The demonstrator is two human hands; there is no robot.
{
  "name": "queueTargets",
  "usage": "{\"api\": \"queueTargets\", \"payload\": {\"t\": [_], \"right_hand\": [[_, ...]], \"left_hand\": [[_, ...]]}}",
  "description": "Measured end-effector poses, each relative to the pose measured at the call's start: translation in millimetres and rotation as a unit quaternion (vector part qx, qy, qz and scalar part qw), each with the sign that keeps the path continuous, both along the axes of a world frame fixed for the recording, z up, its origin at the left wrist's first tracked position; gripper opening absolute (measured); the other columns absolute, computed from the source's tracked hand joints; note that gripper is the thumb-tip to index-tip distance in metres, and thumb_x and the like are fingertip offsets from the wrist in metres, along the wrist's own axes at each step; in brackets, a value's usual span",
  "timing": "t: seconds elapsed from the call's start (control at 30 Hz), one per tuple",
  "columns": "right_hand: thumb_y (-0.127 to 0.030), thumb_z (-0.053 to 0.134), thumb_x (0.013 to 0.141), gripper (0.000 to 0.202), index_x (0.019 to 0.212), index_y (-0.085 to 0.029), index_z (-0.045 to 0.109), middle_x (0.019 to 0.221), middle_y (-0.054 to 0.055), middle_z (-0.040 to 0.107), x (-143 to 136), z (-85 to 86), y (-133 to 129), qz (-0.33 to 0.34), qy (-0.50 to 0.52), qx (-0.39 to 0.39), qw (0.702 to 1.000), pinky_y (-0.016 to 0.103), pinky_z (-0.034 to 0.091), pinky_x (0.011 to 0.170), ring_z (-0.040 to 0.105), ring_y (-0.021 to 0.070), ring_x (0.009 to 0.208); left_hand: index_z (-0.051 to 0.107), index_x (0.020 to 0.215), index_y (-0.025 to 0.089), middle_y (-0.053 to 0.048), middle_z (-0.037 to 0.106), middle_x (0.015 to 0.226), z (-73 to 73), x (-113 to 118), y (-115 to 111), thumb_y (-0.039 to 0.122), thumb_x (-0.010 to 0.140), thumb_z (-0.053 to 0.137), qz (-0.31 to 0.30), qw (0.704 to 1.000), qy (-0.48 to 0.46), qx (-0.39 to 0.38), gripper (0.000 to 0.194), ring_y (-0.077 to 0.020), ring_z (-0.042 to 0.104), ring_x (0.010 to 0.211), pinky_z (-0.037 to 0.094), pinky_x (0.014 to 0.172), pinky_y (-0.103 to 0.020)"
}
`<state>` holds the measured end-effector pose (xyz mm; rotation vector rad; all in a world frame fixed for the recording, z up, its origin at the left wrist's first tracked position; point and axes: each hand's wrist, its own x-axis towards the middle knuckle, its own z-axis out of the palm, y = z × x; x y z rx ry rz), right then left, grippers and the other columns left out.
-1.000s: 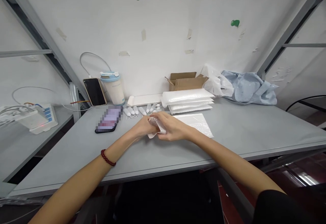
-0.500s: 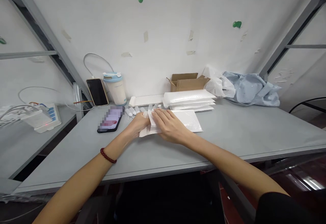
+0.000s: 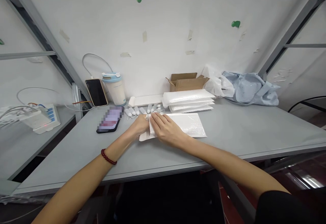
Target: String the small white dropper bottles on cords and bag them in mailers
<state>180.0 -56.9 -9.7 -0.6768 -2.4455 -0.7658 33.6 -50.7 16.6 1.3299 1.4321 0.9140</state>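
A white bubble mailer (image 3: 192, 124) lies on the desk in front of me, its open mouth and flap towards the left. My right hand (image 3: 165, 129) is over the mailer's mouth end, fingers together on its top face and gripping it, the thumb hidden. At the mouth, my left hand (image 3: 141, 125) is closed, its fingertips hidden by the mailer's edge; what they hold cannot be made out. Just behind my hands lie several small white stick-like pieces (image 3: 143, 110) with thin cords. A stack of white bubble mailers (image 3: 188, 96) is behind the one in my hands.
A phone (image 3: 110, 119) lies left of my hands. Behind it stand another phone (image 3: 96, 92) on a cable and a lidded cup (image 3: 115, 90). Along the wall are a long white box (image 3: 145, 100), an open cardboard box (image 3: 189, 84), a plastic bag (image 3: 216, 83) and blue cloth (image 3: 251, 89).
The mailer has shifted slightly towards me and its far right end has swung nearer. My right hand has moved a little nearer with it. My left hand stays at the mouth.
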Motion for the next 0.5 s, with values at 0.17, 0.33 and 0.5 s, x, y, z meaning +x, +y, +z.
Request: {"api": "queueTargets", "payload": {"t": [0.17,0.33,0.5], "right_hand": [[-0.006,0.032,0.089,0.036,0.12,0.002,0.05,0.121,0.026,0.056,1.3,1.8,4.8,-0.044,-0.002,-0.011,0.999,0.042,0.047,0.089,0.053,0.0286,0.114],[-0.004,0.034,0.088,0.033,0.115,-0.001,0.054,0.117,0.024,0.058,3.7,6.2,8.0,-0.072,-0.021,-0.062,0.995,0.041,0.05,0.083,0.057,0.027,0.107],[-0.003,0.033,0.089,0.032,0.112,-0.003,0.056,0.113,0.021,0.061,5.1,7.6,8.4,-0.092,-0.041,-0.058,0.993,0.037,0.05,0.081,0.059,0.0241,0.101]], "left_hand": [[0.059,0.067,0.016,0.002,0.058,0.059,1.0,-12.9,6.8,0.017,0.056,0.071,-0.039,0.996,-0.076,-0.017,0.016,-0.0129,0.055,0.058,0.043,0.053,-0.022],[0.064,0.07,0.012,-0.006,0.066,0.071,9.0,-32.8,15.0,0.026,0.061,0.074,-0.039,0.992,-0.117,-0.015,0.019,-0.0145,0.061,0.068,0.049,0.065,-0.025],[0.069,0.076,0.011,-0.01,0.069,0.08,11.7,-33.8,14.8,0.031,0.07,0.068,-0.047,0.99,-0.134,0.028,0.021,-0.016,0.063,0.077,0.05,0.075,-0.028]]}}
